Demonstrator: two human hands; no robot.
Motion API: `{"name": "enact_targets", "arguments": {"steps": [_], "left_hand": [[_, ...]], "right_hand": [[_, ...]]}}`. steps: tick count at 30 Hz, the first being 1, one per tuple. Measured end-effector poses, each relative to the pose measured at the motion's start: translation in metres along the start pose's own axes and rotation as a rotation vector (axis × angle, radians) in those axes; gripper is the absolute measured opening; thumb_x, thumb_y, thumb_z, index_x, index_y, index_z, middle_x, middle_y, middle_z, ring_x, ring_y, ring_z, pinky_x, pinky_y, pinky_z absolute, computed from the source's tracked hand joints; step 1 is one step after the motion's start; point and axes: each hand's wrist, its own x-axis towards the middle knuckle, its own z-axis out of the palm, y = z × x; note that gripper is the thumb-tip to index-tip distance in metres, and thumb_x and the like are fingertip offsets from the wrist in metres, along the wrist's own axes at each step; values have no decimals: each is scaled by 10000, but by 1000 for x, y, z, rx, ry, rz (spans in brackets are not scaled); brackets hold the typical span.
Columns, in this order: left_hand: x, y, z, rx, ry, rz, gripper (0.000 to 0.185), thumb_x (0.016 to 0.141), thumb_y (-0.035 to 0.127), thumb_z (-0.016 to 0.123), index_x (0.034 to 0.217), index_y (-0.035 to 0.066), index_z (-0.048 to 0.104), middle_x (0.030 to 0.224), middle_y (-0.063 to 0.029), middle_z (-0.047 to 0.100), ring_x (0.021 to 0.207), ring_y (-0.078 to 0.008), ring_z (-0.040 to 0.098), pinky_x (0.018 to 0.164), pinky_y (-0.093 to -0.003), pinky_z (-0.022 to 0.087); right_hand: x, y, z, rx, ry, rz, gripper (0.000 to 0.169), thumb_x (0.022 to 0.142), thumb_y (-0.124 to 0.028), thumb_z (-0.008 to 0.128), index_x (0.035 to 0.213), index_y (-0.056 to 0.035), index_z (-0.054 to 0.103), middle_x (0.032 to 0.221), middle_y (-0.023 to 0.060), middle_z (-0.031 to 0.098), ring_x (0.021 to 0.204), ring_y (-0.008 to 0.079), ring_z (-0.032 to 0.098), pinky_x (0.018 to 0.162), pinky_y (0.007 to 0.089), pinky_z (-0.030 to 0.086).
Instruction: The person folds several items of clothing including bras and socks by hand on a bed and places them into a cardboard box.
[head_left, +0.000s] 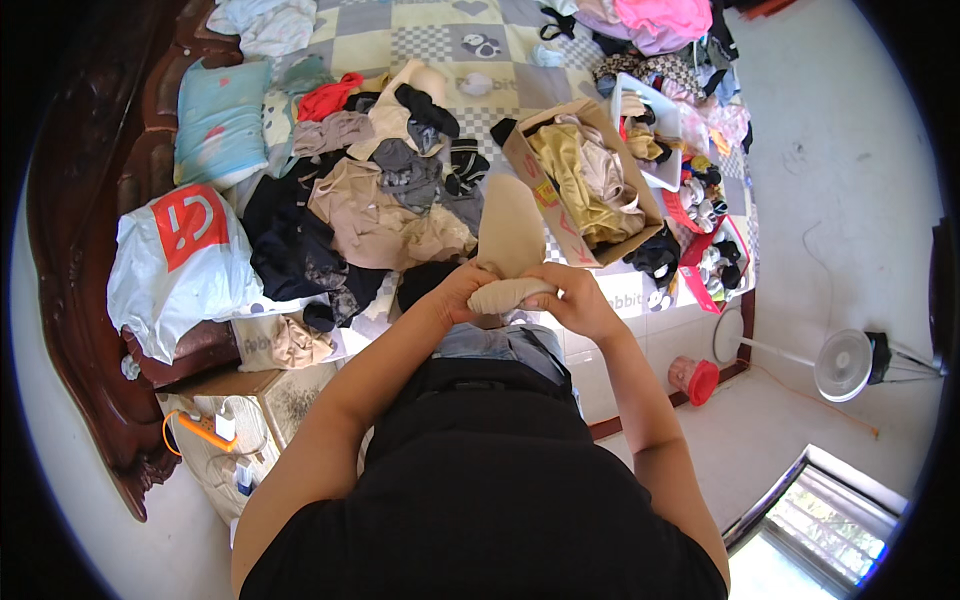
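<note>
A beige cloth garment (511, 225) is stretched between both hands in front of my waist. Its near end is rolled into a thick band, while the far end stands out as a smooth, flat panel. My left hand (463, 292) grips the left end of the roll. At the other end, my right hand (576, 301) pinches the roll between thumb and fingers. Just beyond the garment lies a heap of beige garments (352, 214) and black garments (289, 232). To the right, a cardboard box (544, 199) holds gold and pale pink clothes (581, 176).
A white plastic bin (669, 171) and a red box (701, 251) stand at the bed's right side. On the left are a white plastic bag (180, 292), a blue pillow (221, 120) and an orange power strip (206, 433). A red bin (694, 381) and a fan (844, 365) stand right.
</note>
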Motion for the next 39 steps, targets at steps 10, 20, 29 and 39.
{"name": "enact_targets", "arguments": {"steps": [10,20,29,39], "left_hand": [[-9,12,22,-341,-90,-6,416,844,103,518,1234,-29,462,1181,-151,563,1092,-267,563,942,-414,464],[1,18,31,20,166,23,459,808,36,544,1250,-30,439,1192,-163,548,1075,-288,577,915,-413,479],[6,1,27,-67,91,-23,414,837,67,547,1237,-1,466,1183,-162,553,1029,-275,598,866,-404,518],[-6,15,32,946,-145,576,381,837,124,595,1198,24,523,1086,-85,602,968,-197,585,836,-324,462]], "right_hand": [[16,9,-2,401,-136,641,383,807,-301,684,1006,10,583,851,82,621,750,160,589,699,289,485],[-6,7,17,-275,225,21,557,656,-161,763,1149,-81,516,1290,154,418,1069,295,510,866,381,448],[-3,2,7,-320,245,-185,386,522,-20,719,895,-93,649,885,20,634,812,267,570,729,354,481],[-13,30,18,501,218,464,402,651,-139,813,994,-18,641,872,72,665,778,131,607,707,282,487]]}}
